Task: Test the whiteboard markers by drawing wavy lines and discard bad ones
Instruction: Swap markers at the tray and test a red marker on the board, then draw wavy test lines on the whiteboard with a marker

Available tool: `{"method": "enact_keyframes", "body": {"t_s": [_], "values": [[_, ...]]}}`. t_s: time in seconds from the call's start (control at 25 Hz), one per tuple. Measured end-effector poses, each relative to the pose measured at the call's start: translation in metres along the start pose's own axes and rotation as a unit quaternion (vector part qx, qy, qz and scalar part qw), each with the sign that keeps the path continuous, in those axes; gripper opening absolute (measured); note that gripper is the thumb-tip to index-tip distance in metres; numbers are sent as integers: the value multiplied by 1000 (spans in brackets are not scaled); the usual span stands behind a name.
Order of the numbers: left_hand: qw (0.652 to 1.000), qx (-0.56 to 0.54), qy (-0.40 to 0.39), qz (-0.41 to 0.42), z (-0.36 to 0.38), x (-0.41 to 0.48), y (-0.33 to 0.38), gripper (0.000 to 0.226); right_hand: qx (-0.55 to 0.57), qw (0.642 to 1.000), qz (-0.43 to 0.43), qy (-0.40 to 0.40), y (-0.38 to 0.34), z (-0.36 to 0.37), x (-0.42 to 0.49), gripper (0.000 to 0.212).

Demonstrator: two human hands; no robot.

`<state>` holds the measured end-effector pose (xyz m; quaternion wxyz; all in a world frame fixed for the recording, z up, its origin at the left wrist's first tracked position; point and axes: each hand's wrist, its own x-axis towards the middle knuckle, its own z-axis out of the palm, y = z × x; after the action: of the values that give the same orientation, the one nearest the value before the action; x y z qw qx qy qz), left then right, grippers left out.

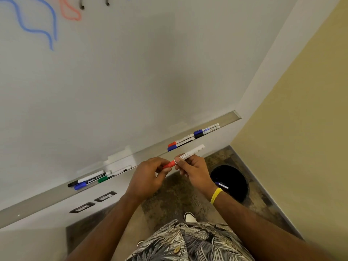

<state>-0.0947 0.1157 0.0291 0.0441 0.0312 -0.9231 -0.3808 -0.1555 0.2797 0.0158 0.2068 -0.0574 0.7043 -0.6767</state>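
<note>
Holding one white-barrelled whiteboard marker [190, 153] just in front of the tray, both hands were clamped on it. The left hand [148, 174] pinched the marker's red cap [170, 164] between thumb and fingers. The right hand [192, 166] gripped the barrel just beside the cap. The cap sat on the barrel; whether it was coming off or going on could not be told. The marker was tilted, tail up to the right, and well clear of the board.

Progress (judged):
- The glossy white whiteboard [131, 72] carried blue wavy lines [33, 31] at upper left, a pale red wavy loop [70, 14] beside them and two short black stroke ends [82, 6] at the top edge. Several colours therefore appeared tested.
- The round black waste bin [237, 170] on the floor, below the right hand, held one blue-capped marker [222, 184]: probably one discard so far.
- The long grey metal tray [37, 202] held a left cluster of capped markers [94, 178] (black, blue and green caps seen) and a right cluster of capped markers [194, 136] (red, blue and black caps).
- Which of these were tested could not be told.

Left to do: settle a verdict on the marker in hand, keep or bin it, then test any untried tray markers.
</note>
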Motion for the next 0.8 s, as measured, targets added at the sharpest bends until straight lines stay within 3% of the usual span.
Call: {"method": "enact_keyframes", "body": {"t_s": [0.4, 0.52, 0.6, 0.68, 0.76, 0.8], "values": [[1000, -27, 0, -4, 29, 10, 18, 19, -13, 1000, -3, 5, -8, -31, -3, 18], [1000, -6, -21, -16, 34, 14, 15, 22, -96, 995, 22, 12, -5, -34, 0, 25], [999, 19, -41, -12, 37, 16, 8, 22, -261, 965, -18, 34, 5, -41, -5, 36], [995, 61, -73, 7, 44, 17, 2, 23, -421, 894, -137, 67, 17, -51, -11, 36], [988, 97, -117, 28, 54, 18, -1, 29, -499, 835, -224, 60, 24, -61, -12, 30], [984, 103, -140, 36, 59, 19, 0, 37, -516, 824, -233, 33, 27, -66, -10, 28]]}}
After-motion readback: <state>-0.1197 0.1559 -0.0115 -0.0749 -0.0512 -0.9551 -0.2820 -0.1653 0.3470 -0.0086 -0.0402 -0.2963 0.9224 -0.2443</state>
